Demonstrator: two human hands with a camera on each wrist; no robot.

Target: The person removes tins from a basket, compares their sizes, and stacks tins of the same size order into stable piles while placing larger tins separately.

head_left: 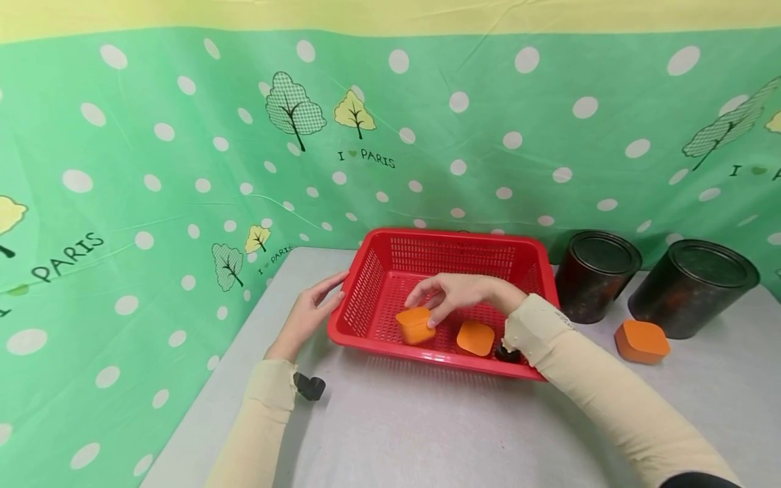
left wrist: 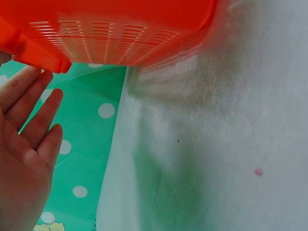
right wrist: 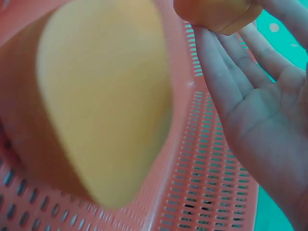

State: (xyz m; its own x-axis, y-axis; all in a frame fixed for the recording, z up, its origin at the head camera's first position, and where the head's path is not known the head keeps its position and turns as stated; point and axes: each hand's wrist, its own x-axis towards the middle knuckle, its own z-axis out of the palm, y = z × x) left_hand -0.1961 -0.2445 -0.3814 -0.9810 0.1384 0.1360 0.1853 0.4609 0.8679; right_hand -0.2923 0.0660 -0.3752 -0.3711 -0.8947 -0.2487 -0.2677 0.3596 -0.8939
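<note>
My right hand [head_left: 457, 295] reaches into a red plastic basket [head_left: 427, 358] and pinches an orange rounded-square block [head_left: 415, 327] between thumb and fingers. In the right wrist view the held block [right wrist: 219, 14] appears at the top, above the basket's slotted side. A second orange block [head_left: 476, 338] lies in the basket, right of the held one, and looms large up close in the right wrist view. My left hand [head_left: 305, 318] is at the basket's left rim, its fingertips touching there. Seen from the left wrist, its fingers [left wrist: 41, 118] extend fairly straight under the rim.
Two dark cylindrical cans, a nearer-to-basket can [head_left: 594, 278] and a wider can [head_left: 695, 288], stand right of the basket. A third orange block [head_left: 642, 341] sits on the pale table [head_left: 415, 434] before them. A green dotted curtain [head_left: 427, 135] rises behind and at the left.
</note>
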